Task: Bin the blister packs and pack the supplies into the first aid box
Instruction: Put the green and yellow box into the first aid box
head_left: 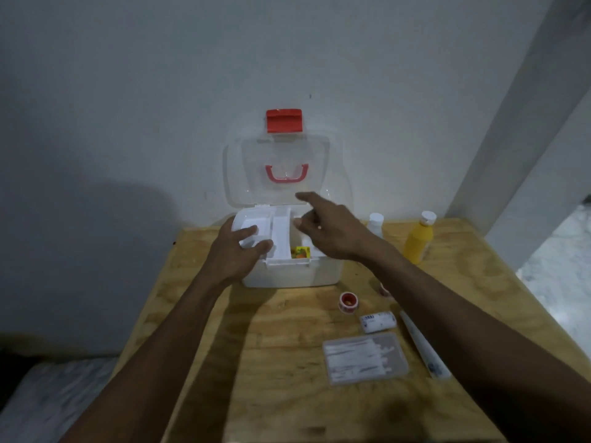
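The white first aid box stands open at the back of the wooden table, its clear lid with a red latch leaning against the wall. My left hand grips the left side of the white inner tray. My right hand hovers over the right half of the box, index finger stretched out, holding nothing. A small yellow-orange packet lies inside the box. On the table lie a red tape roll, a rolled bandage, a clear flat case of swabs and a white tube.
A yellow bottle and a small white bottle stand at the back right of the table. A small red item lies partly hidden by my right forearm. The wall is right behind the box; the floor drops away on both sides.
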`<act>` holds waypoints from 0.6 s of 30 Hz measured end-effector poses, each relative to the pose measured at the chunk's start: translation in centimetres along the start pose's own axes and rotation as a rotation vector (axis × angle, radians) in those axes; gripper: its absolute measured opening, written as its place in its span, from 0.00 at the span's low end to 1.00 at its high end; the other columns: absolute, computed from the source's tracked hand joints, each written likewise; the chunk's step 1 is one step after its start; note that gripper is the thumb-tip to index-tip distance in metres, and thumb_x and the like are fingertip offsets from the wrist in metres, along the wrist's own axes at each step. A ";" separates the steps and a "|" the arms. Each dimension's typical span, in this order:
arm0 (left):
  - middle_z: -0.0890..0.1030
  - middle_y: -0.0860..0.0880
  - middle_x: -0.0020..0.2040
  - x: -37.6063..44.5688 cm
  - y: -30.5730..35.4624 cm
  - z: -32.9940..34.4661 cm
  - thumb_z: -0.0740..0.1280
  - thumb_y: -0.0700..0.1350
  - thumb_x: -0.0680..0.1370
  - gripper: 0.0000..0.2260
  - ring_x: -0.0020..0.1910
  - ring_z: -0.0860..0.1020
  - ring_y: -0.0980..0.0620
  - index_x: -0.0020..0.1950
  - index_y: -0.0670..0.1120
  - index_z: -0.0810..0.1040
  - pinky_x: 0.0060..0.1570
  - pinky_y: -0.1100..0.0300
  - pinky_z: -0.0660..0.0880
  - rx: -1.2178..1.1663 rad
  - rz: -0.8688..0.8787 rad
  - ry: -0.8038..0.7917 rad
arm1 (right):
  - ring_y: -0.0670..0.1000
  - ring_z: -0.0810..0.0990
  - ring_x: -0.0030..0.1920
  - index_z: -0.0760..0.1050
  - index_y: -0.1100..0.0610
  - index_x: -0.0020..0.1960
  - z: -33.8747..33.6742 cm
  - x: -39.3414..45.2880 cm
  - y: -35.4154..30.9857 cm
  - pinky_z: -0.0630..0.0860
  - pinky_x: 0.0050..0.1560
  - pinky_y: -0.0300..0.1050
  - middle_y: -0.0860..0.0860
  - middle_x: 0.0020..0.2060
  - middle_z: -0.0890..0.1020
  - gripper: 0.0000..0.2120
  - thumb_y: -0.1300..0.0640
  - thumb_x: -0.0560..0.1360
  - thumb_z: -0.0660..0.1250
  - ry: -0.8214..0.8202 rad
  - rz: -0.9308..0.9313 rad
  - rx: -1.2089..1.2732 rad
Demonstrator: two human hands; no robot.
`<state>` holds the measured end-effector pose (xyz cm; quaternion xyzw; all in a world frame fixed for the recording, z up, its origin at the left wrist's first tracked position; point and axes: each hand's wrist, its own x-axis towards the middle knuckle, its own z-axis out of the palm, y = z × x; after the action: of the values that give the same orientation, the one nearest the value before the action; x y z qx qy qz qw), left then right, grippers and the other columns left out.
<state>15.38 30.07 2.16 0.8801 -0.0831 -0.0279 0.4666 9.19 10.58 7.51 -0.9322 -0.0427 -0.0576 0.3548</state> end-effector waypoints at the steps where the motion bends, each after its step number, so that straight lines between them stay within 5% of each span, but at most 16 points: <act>1: 0.67 0.51 0.75 0.0 -0.1 0.0 0.74 0.56 0.71 0.31 0.70 0.69 0.47 0.71 0.48 0.72 0.65 0.55 0.67 0.000 -0.002 0.002 | 0.51 0.81 0.53 0.65 0.55 0.73 -0.5 -1.2 0.0 0.75 0.56 0.45 0.51 0.48 0.83 0.23 0.54 0.80 0.63 0.091 -0.029 0.031; 5: 0.74 0.53 0.69 0.0 -0.1 -0.2 0.76 0.56 0.70 0.35 0.66 0.73 0.51 0.73 0.48 0.69 0.61 0.59 0.68 -0.028 0.006 -0.001 | 0.41 0.81 0.52 0.76 0.52 0.64 -1.6 -7.2 1.0 0.78 0.53 0.39 0.46 0.50 0.83 0.17 0.51 0.76 0.69 0.292 -0.084 0.123; 13: 0.77 0.52 0.67 -0.4 0.0 0.0 0.76 0.55 0.69 0.28 0.63 0.75 0.50 0.67 0.50 0.74 0.63 0.55 0.70 -0.018 0.040 -0.003 | 0.35 0.77 0.55 0.78 0.45 0.60 0.5 -17.8 5.8 0.73 0.53 0.29 0.34 0.52 0.79 0.19 0.48 0.70 0.75 0.146 0.057 0.080; 18: 0.76 0.52 0.67 -0.5 0.0 -0.2 0.75 0.58 0.67 0.32 0.63 0.75 0.50 0.68 0.51 0.73 0.64 0.49 0.72 -0.026 0.026 -0.031 | 0.38 0.76 0.57 0.75 0.45 0.64 2.1 -20.0 7.5 0.74 0.55 0.38 0.38 0.56 0.78 0.26 0.43 0.68 0.75 0.072 0.085 0.039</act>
<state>14.90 30.35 2.22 0.8723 -0.1015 -0.0367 0.4769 -9.52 5.62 -1.75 -0.9235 0.0086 -0.0750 0.3761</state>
